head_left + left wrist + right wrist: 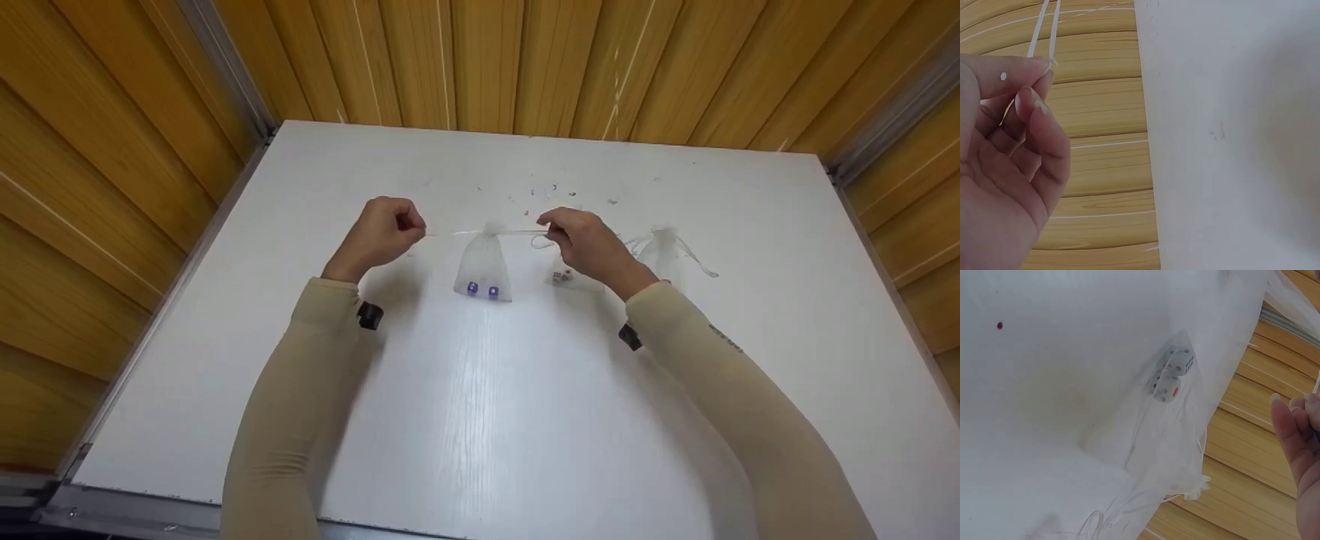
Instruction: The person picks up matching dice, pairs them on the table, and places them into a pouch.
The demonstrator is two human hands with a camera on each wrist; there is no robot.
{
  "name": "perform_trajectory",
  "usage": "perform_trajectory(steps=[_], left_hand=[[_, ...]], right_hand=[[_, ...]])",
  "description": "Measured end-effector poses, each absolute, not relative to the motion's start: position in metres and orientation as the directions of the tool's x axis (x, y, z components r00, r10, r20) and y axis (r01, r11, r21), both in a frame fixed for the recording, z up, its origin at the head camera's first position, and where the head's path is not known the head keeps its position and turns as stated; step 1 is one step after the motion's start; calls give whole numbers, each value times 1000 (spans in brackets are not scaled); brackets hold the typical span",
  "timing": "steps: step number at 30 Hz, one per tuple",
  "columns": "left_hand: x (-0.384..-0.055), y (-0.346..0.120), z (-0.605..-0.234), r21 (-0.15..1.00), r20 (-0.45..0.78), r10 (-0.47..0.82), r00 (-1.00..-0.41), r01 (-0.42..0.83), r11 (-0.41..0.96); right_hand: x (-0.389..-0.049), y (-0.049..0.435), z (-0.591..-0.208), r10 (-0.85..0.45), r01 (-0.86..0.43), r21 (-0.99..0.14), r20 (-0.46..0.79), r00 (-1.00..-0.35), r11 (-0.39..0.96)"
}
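A small white sheer drawstring pouch [484,259] stands at the middle of the table, its neck gathered tight. Two blue dice [472,287] lie at its bottom. My left hand [382,232] pinches the drawstring on one side between thumb and fingertip; two white strands of the drawstring [1037,28] run up from those fingers in the left wrist view. On the other side, my right hand [589,240] pinches the opposite end, and the cord stretches straight between both hands. Below the right hand lies a second sheer pouch [1157,444] holding two white dice [1167,386].
A third sheer pouch [664,251] with loose ribbon ends is to the right, partly behind the right forearm. Small dark marks [555,187] dot the white table [420,420] toward the back. Wood-patterned panels [480,67] surround the table.
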State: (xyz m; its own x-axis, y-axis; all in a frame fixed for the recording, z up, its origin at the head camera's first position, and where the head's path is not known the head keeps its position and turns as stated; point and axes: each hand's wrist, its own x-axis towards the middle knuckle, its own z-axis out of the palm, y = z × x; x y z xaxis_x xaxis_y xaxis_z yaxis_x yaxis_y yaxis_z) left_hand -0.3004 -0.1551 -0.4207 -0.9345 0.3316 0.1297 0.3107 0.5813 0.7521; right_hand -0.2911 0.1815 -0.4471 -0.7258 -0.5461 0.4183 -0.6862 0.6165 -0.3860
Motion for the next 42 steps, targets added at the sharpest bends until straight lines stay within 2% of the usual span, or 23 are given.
perform_trajectory(steps=[12,33,42], left_hand=[[-302,-160,-422,727,134,335,-933,322,606],[-309,-150,-420,682,192,338,-921,373,629],[-310,-147,-420,682,175,259,-950,306,664]], right_hand=[[-291,183,-449,-536,-660,-389,386,-750,643],[-293,191,-448,-544,-704,-338,459,-702,624],[-295,198,-451,-484,-674,-338,498,-720,656]])
